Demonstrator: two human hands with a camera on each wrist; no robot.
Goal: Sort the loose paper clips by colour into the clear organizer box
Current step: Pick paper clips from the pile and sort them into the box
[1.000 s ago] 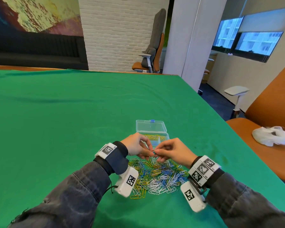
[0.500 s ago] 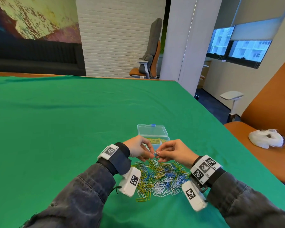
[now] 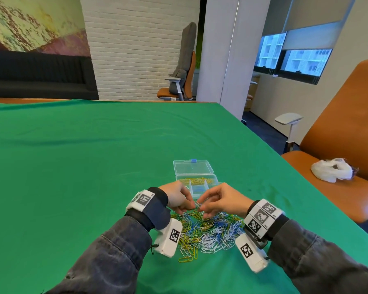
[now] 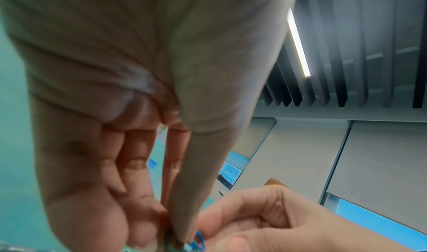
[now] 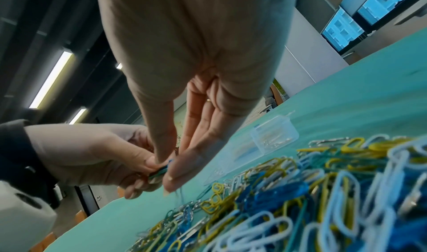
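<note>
A heap of loose paper clips [image 3: 208, 230] in yellow, blue, green and white lies on the green cloth, also close up in the right wrist view as the paper clips [image 5: 300, 192]. Behind it stands the clear organizer box [image 3: 197, 183] with its lid [image 3: 192, 167] folded back; yellow clips fill its far compartment. My two hands meet just above the heap's far edge. My left hand [image 3: 189, 207] pinches a small bunch of green and blue clips [image 5: 159, 171]. My right hand [image 3: 202, 209] pinches a blue clip [image 4: 197, 241] at that bunch, thumb against forefinger.
The green table [image 3: 94, 166] stretches wide to the left and far side. Its right edge runs close to the box. An orange chair [image 3: 338, 187] with a white plastic bag [image 3: 331, 171] on its seat stands beyond that edge.
Both hands stay joined on the clips and have sunk slightly closer to the heap. My head view has shifted a little, and the right fingers have spread.
</note>
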